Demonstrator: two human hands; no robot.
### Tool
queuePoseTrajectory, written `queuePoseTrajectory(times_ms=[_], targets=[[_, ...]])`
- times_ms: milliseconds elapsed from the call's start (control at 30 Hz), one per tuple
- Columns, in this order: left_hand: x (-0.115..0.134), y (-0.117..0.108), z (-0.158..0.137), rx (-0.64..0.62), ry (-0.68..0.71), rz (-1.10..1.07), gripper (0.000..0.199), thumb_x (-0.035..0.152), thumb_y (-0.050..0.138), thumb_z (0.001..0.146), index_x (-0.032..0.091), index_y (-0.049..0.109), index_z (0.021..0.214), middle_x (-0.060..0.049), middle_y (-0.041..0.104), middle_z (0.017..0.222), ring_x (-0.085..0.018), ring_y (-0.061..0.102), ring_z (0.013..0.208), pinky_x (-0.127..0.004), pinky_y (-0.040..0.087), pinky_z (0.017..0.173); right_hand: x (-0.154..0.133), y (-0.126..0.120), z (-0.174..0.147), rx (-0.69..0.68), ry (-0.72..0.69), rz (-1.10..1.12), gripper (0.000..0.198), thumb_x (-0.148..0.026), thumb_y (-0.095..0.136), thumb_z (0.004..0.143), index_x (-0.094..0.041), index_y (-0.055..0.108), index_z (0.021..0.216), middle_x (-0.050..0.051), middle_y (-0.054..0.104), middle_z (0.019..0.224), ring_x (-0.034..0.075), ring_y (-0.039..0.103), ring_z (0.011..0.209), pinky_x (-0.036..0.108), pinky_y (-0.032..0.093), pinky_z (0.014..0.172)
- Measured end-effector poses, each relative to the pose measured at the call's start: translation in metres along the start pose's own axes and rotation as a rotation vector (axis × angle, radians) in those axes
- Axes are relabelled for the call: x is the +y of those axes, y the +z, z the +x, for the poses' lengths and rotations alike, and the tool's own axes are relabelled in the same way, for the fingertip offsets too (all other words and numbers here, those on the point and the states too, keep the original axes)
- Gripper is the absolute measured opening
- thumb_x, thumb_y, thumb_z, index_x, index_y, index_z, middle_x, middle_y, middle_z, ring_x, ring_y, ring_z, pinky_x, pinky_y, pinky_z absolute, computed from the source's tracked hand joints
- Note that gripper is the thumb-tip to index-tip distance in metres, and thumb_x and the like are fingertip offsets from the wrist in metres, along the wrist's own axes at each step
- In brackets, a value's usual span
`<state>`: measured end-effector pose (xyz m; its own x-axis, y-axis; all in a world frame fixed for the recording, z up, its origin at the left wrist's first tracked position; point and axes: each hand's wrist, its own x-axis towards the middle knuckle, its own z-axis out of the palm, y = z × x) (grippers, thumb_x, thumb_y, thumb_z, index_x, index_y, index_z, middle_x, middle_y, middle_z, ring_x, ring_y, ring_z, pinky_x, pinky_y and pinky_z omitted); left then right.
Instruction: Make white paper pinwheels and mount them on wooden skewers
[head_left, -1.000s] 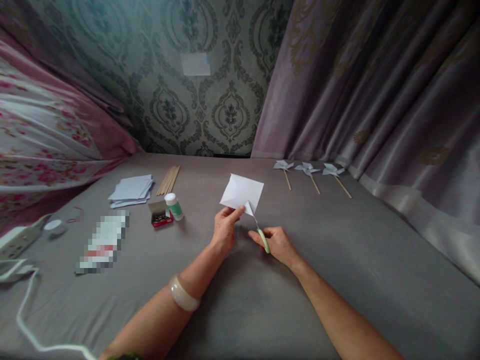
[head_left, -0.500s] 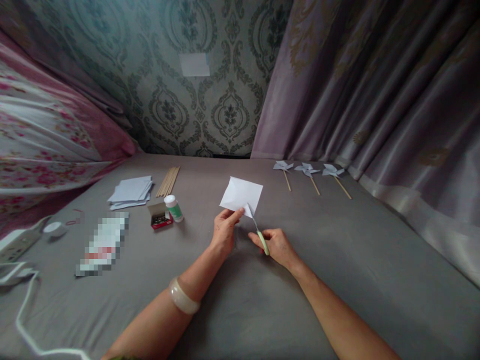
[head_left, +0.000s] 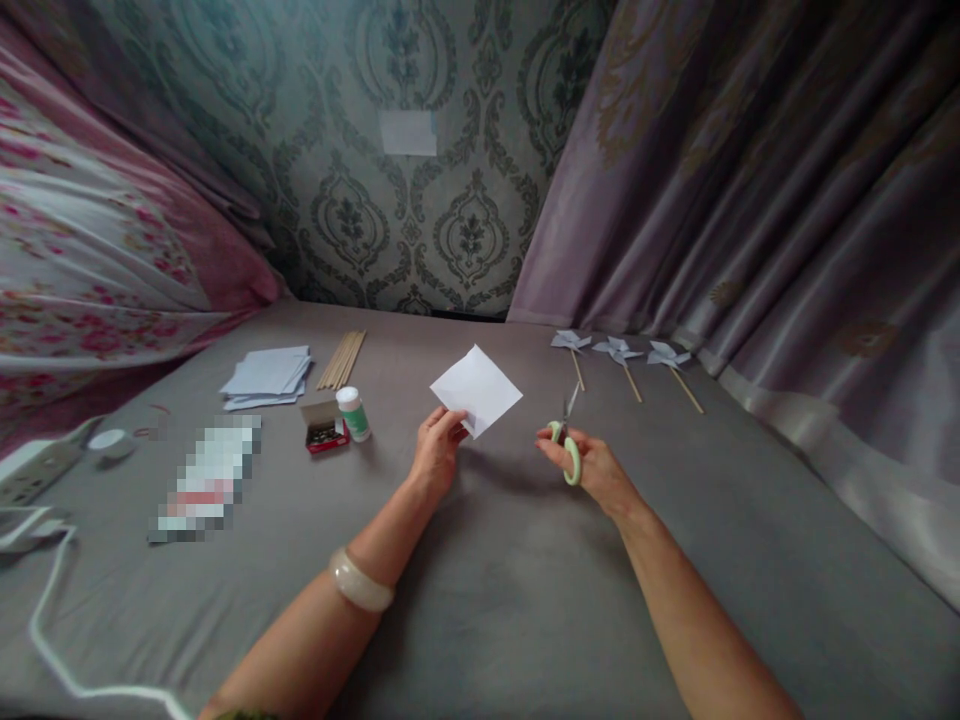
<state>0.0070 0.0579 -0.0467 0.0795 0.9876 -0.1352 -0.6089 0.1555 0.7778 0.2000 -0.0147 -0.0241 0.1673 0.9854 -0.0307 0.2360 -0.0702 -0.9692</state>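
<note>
Paper square (head_left: 481,380) is standing out in the middle of my view, turned onto a corner, its two far edges showing free against the grey cloth (head_left: 480,600). Starting at the left, a white power strip (head_left: 46,465) is lying at the cloth's side, its cable (head_left: 120,691) is curving toward me, and a pixelated packet (head_left: 210,475) is resting near it. Beyond the packet, stacked sheets (head_left: 266,375) are overlapping with uneven edges, and a bundle of sticks (head_left: 343,360) is lying just beside them. Next, a small red box (head_left: 326,435) is sitting with its lid up, close against a white-capped bottle (head_left: 354,414); bare cloth is separating that bottle from my left hand (head_left: 437,447). That hand is pinching the square at its lower left edge, thumb on top, bottom corner pointing toward me. Open room is lying between the paper's right corner and the scissors (head_left: 573,462). My right hand (head_left: 594,465) is gripping their pale green handles, blades pointing away from me. Farther right, three pinwheels (head_left: 617,350) are lying in a row near the curtain (head_left: 720,200), and a broad stretch of cloth is reaching from my right hand toward the curtain's hem.
</note>
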Motion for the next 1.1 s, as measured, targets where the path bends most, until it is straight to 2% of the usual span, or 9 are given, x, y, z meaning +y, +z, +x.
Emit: queuePoseTrajectory(times_ms=[133,300,467,567,767,933,1100], targets=[[-0.001,0.0,-0.002,-0.083,-0.049,0.029,0.022,0.025,0.07,0.055,0.017,0.065,0.074,-0.001,0.067,0.074,-0.012,0.058,0.063,-0.024,0.044,0.063,-0.015,-0.001,0.012,0.019,0.002,0.037,0.051,-0.054,0.08,0.052,-0.015,0.07,0.083,0.003,0.062,0.073,0.014,0.052,0.068,0.027,0.04,0.063],[-0.004,-0.002,-0.003,-0.192,-0.025,0.094,0.02,0.022,0.069,0.06,0.017,0.068,0.079,0.0,0.068,0.075,-0.011,0.058,0.065,-0.022,0.043,0.064,-0.028,0.005,0.028,-0.018,-0.037,0.063,0.041,-0.054,0.076,0.058,-0.017,0.06,0.059,-0.004,0.048,0.056,0.009,0.039,0.056,0.025,0.03,0.054],[-0.002,-0.005,-0.002,-0.159,-0.018,0.173,0.018,0.024,0.071,0.059,0.018,0.068,0.075,0.001,0.066,0.072,-0.012,0.056,0.064,-0.023,0.042,0.064,-0.023,0.014,0.041,-0.043,-0.029,0.157,0.039,-0.047,0.08,0.05,-0.017,0.055,0.056,-0.007,0.042,0.053,0.008,0.034,0.055,0.025,0.027,0.054],[0.001,-0.005,-0.002,-0.132,-0.03,0.19,0.021,0.028,0.074,0.058,0.018,0.068,0.076,0.001,0.066,0.07,-0.012,0.056,0.063,-0.023,0.041,0.061,-0.018,0.02,0.043,0.002,-0.029,0.184,0.038,-0.044,0.079,0.049,-0.018,0.053,0.054,-0.007,0.042,0.053,0.008,0.034,0.055,0.024,0.026,0.052],[0.004,-0.002,-0.001,-0.101,-0.059,0.114,0.032,0.04,0.081,0.058,0.018,0.069,0.078,-0.001,0.066,0.076,-0.011,0.057,0.065,-0.022,0.042,0.062,-0.011,0.034,0.042,0.145,-0.113,0.266,0.037,-0.044,0.073,0.057,-0.019,0.046,0.053,-0.007,0.035,0.052,0.008,0.028,0.052,0.024,0.023,0.048],[-0.002,0.005,-0.004,-0.111,-0.095,0.132,0.031,0.037,0.084,0.054,0.016,0.064,0.066,-0.001,0.061,0.067,-0.009,0.055,0.065,-0.02,0.04,0.062,-0.008,0.048,0.041,0.272,-0.19,0.294,0.035,-0.048,0.068,0.063,-0.02,0.047,0.059,-0.006,0.038,0.055,0.008,0.032,0.053,0.023,0.028,0.049],[-0.008,0.017,-0.009,-0.103,-0.076,0.135,0.032,0.036,0.084,0.052,0.016,0.061,0.061,0.001,0.059,0.064,-0.009,0.054,0.064,-0.021,0.039,0.063,-0.007,0.058,0.037,0.324,-0.196,0.293,0.034,-0.05,0.064,0.067,-0.021,0.047,0.064,-0.005,0.041,0.057,0.009,0.034,0.055,0.024,0.031,0.05]])
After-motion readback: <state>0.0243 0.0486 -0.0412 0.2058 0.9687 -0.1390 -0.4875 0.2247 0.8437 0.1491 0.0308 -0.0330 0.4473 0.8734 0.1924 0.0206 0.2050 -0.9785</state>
